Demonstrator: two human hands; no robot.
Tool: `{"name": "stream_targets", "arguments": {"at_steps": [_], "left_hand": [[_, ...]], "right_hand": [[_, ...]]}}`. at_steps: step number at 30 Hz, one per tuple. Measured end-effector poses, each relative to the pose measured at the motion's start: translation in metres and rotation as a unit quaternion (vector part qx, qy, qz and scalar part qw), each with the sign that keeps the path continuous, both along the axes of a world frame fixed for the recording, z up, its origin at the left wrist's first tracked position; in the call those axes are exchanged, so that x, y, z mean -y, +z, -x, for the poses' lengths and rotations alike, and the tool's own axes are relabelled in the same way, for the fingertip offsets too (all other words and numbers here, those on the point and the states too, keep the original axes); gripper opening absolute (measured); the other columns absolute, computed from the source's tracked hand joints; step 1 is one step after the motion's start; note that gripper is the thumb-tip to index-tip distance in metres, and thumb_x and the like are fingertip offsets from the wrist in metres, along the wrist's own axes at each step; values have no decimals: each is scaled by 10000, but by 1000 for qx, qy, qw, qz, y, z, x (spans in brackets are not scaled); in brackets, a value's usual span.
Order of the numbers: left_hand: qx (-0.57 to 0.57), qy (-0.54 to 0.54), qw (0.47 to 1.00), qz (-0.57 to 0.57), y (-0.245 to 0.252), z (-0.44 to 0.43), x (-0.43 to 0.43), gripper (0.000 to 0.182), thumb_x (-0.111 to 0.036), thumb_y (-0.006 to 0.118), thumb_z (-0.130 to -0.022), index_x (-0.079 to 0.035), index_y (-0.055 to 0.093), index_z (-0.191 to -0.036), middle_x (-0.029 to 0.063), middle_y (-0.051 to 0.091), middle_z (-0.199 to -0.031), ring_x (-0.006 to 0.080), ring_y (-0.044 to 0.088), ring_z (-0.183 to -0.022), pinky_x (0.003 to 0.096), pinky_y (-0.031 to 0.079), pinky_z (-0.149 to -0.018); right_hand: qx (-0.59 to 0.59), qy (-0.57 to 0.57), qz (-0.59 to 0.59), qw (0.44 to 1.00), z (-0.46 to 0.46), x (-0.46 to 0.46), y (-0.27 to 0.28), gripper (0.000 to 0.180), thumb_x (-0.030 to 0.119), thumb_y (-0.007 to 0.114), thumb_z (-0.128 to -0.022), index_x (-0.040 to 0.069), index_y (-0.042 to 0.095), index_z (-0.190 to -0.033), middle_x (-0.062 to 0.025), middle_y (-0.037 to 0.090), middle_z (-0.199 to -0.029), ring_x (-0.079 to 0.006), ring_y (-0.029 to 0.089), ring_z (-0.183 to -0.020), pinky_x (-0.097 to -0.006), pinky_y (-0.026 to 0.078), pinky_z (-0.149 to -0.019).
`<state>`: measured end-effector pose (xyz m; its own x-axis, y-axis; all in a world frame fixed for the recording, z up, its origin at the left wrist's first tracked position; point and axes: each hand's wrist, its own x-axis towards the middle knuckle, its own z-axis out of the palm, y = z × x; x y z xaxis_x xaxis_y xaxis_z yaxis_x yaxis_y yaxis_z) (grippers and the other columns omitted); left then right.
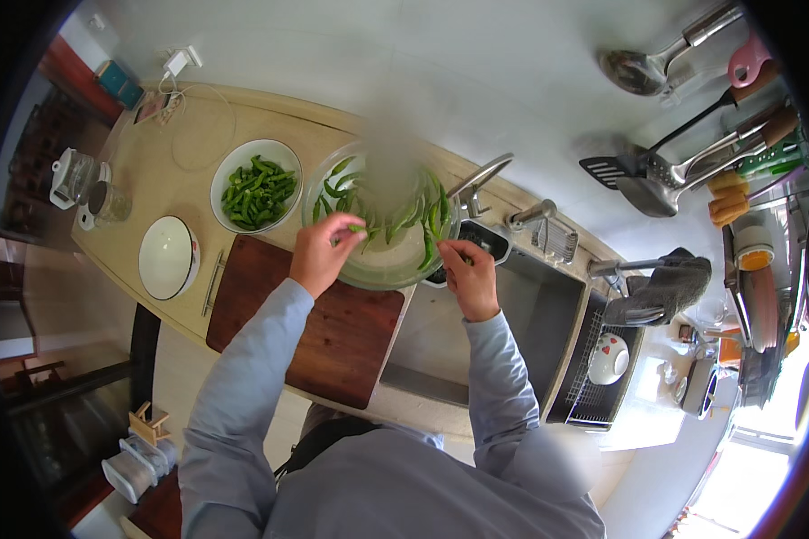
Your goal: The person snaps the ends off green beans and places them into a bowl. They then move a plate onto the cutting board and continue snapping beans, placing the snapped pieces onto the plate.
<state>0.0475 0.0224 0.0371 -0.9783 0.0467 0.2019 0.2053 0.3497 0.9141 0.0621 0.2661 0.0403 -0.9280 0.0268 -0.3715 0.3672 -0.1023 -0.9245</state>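
A large clear bowl [366, 276] holding several green chili peppers [435, 215] stands on the counter before me, part of it blurred out. My left hand [328, 250] is at the bowl's near left rim, a green pepper pinched between thumb and fingers. At the near right rim is my right hand [470, 275], fingers curled, with a bit of green showing at them; what it holds is mostly hidden. A white bowl [217, 195] heaped with small green peppers stands to the left. Nearer me on the left is a white enamel bowl [165, 259] with a dark rim.
A brown wooden cutting board [337, 343] lies below the clear bowl. The steel sink [438, 337] with its faucet [482, 178] is at the right. Ladles and spatulas [654, 192] hang on the wall. Glass jars [111, 202] stand at the far left.
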Motion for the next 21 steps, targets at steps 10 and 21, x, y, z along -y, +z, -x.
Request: {"name": "stream_targets", "arguments": {"at_steps": [10,21], "left_hand": [[-119,76,989,52,19,8,16,156,-70,713,-792,-38,633,-922,140,679,-845,246,684,-759,309,520,-636],[-102,201,974,15,30,39,124,174,-133,694,-844,-23,639,-966,54,676,-884,118,624,-818,260,496,-771]], "right_hand": [[24,-16,3,1000,-7,-10,-2,159,153,637,-893,7,652,-955,32,499,-656,-14,369,-447,-181,255,-381],[36,-14,8,999,-14,-13,-9,154,142,628,-902,3,649,-965,34,488,-670,-10,338,-436,-177,229,-370]]}}
